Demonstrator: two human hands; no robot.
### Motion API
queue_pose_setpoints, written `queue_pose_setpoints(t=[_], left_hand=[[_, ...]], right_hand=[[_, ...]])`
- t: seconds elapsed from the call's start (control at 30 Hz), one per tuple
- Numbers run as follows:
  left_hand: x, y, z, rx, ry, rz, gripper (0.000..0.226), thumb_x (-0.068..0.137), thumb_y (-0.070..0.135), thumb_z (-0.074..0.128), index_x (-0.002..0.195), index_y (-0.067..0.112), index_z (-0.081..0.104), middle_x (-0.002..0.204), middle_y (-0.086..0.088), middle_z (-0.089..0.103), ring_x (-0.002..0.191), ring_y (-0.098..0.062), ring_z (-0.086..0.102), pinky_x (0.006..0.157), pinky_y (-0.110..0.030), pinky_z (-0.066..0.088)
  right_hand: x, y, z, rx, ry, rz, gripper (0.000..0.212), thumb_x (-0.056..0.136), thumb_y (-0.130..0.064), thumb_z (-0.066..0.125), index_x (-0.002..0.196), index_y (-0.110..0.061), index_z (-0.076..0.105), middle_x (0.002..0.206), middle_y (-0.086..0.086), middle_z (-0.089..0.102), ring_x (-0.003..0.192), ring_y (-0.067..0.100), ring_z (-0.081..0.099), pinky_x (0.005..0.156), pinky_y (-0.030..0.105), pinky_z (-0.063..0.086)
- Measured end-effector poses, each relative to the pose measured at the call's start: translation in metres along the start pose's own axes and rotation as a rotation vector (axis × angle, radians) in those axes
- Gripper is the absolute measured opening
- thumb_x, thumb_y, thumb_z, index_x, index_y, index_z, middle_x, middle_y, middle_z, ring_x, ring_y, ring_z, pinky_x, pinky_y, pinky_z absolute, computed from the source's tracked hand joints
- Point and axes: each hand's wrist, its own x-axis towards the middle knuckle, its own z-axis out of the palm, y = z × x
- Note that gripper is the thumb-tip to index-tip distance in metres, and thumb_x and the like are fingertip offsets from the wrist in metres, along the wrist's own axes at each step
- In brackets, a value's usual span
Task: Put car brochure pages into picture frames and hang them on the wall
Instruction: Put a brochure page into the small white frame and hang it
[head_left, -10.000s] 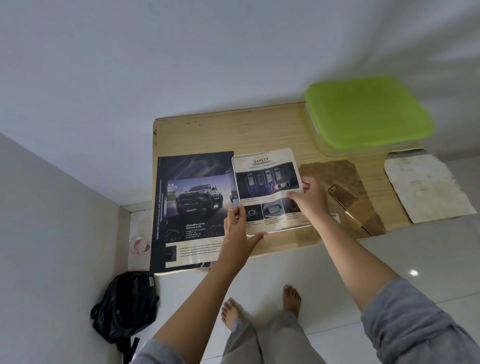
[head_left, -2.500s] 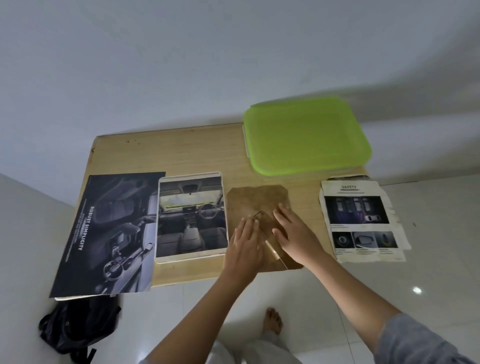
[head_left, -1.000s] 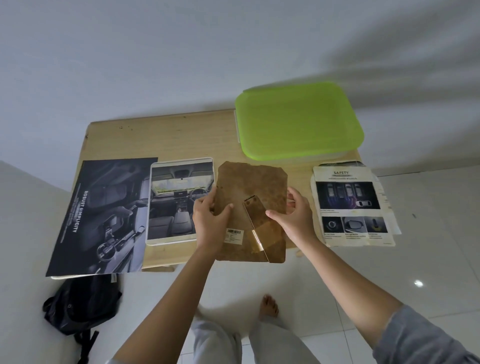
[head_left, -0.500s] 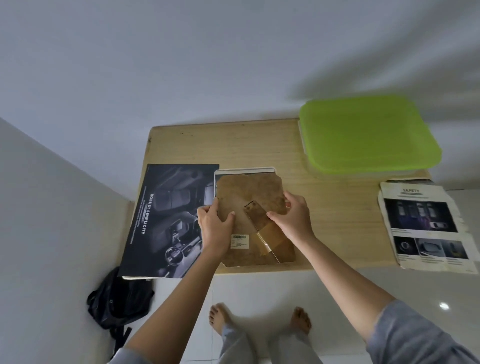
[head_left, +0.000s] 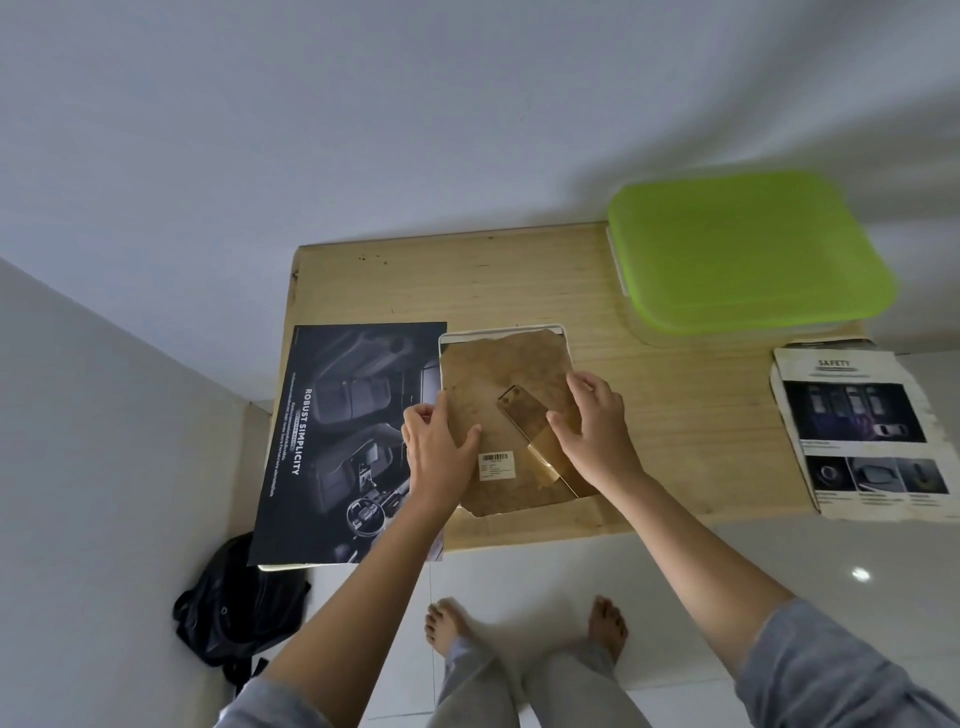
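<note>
Both hands hold the brown fibreboard backing board (head_left: 496, 371): left hand (head_left: 439, 452) pinches its left edge, thumb on top; right hand (head_left: 597, 431) grips the right edge, thumb against the hinged easel stand (head_left: 524, 421). The board lies slightly askew over the white picture frame (head_left: 501, 329) on the pale wooden table (head_left: 675, 415). Step judged: seating the back. Next move probably calls for squaring it inside the rim, then pressing flat.

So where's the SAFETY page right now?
Head view: the SAFETY page lies at the table's right end, just in front of the green-lidded box.
</note>
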Motion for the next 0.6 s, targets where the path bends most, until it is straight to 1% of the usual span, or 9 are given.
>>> queue_pose_setpoints(t=[0.1, 0.13, 0.23, 0.33, 0.47, 0.6], left_hand=[[-0.005, -0.006, 0.0, -0.068, -0.055, 0.028, 0.068, 0.085, 0.039, 0.06, 0.142, 0.021, 0.027, 0.125, -0.003, 0.032, 0.114, -0.013, 0.031, 0.098, -0.031, 0.034], [-0.007, -0.008, -0.001, -0.086, -0.07, 0.033, 0.072, 0.084, 0.039, 0.062, 0.143, 0.021, 0.025, 0.125, -0.002, 0.031, 0.115, -0.012, 0.031, 0.099, -0.031, 0.034], [-0.006, -0.015, -0.003, -0.095, -0.091, 0.039, 0.078, 0.08, 0.038, 0.067, 0.143, 0.023, 0.025, 0.124, 0.0, 0.032, 0.122, -0.018, 0.033, 0.104, -0.04, 0.037], [-0.002, -0.013, -0.003, -0.094, -0.091, 0.011, 0.077, 0.079, 0.039, 0.068, 0.142, 0.026, 0.027, 0.123, 0.0, 0.033, 0.122, -0.02, 0.033, 0.104, -0.043, 0.038], [0.0, -0.009, 0.0, -0.038, -0.058, -0.03, 0.072, 0.084, 0.039, 0.063, 0.143, 0.026, 0.025, 0.129, -0.004, 0.035, 0.124, -0.023, 0.034, 0.099, -0.041, 0.039], [0.002, -0.008, 0.001, -0.043, -0.053, -0.043, 0.069, 0.085, 0.038, 0.062, 0.142, 0.027, 0.027, 0.129, -0.006, 0.037, 0.124, -0.024, 0.036, 0.099, -0.041, 0.039]], right_hand=[[-0.004, 0.004, 0.001, -0.008, -0.029, 0.025, 0.057, 0.092, -0.03, 0.052, 0.141, -0.009, 0.033, 0.141, 0.006, 0.035, 0.127, 0.023, 0.033, 0.104, 0.03, 0.032], [-0.005, 0.004, 0.001, -0.007, -0.053, 0.039, 0.058, 0.092, -0.032, 0.051, 0.142, -0.01, 0.03, 0.14, 0.007, 0.035, 0.128, 0.023, 0.033, 0.104, 0.03, 0.031], [-0.005, 0.004, 0.003, -0.003, -0.098, 0.065, 0.06, 0.094, -0.033, 0.048, 0.145, -0.012, 0.025, 0.138, 0.008, 0.035, 0.127, 0.023, 0.031, 0.104, 0.031, 0.03], [-0.002, 0.002, 0.004, -0.012, -0.105, 0.083, 0.06, 0.094, -0.034, 0.047, 0.145, -0.014, 0.023, 0.138, 0.009, 0.033, 0.127, 0.024, 0.03, 0.103, 0.03, 0.03], [-0.001, 0.001, 0.003, -0.057, -0.111, 0.085, 0.059, 0.094, -0.036, 0.046, 0.145, -0.017, 0.024, 0.136, 0.011, 0.032, 0.126, 0.026, 0.03, 0.101, 0.032, 0.033], [-0.001, 0.002, 0.004, -0.084, -0.125, 0.077, 0.057, 0.094, -0.037, 0.045, 0.145, -0.019, 0.025, 0.135, 0.011, 0.031, 0.125, 0.026, 0.03, 0.1, 0.033, 0.035]])
